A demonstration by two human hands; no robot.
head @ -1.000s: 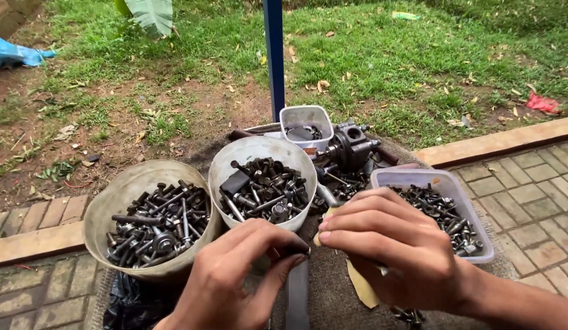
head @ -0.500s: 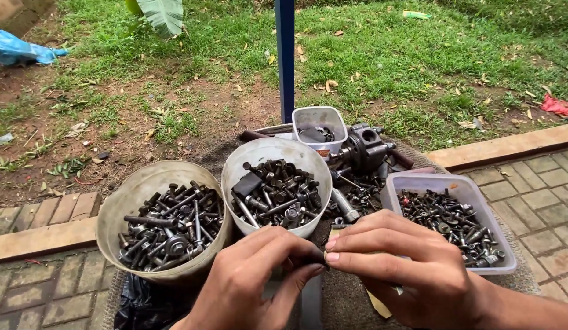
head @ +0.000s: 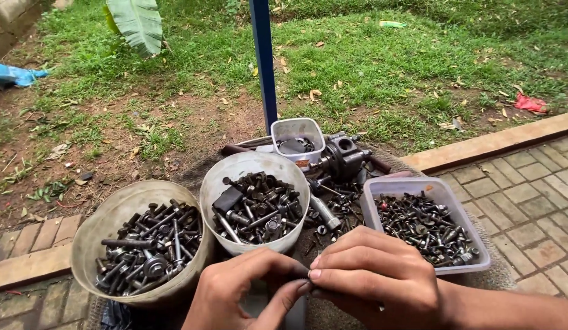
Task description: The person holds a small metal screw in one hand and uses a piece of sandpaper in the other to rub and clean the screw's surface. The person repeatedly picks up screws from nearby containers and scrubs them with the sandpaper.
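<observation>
My left hand (head: 247, 293) and my right hand (head: 372, 278) meet fingertip to fingertip at the bottom middle, pinching a small dark part (head: 303, 284) between them; what it is stays hidden by the fingers. Just beyond the hands stands a round whitish bowl (head: 235, 168) full of dark bolts and nuts. A larger tan bowl (head: 91, 229) of long bolts sits to the left. A clear rectangular tub (head: 473, 244) of small screws lies beside my right hand.
A small clear cup (head: 297, 128) and a dark metal engine part (head: 345, 157) sit behind the bowls, with loose bolts (head: 324, 214) between. A blue pole (head: 264, 61) rises from the grass. Brick paving (head: 528, 183) runs right; a brick edge (head: 27, 266) lies left.
My hands have drawn closer, fingertips now touching over the small part. The view has shifted slightly, so the bowls sit a little further right and lower.
</observation>
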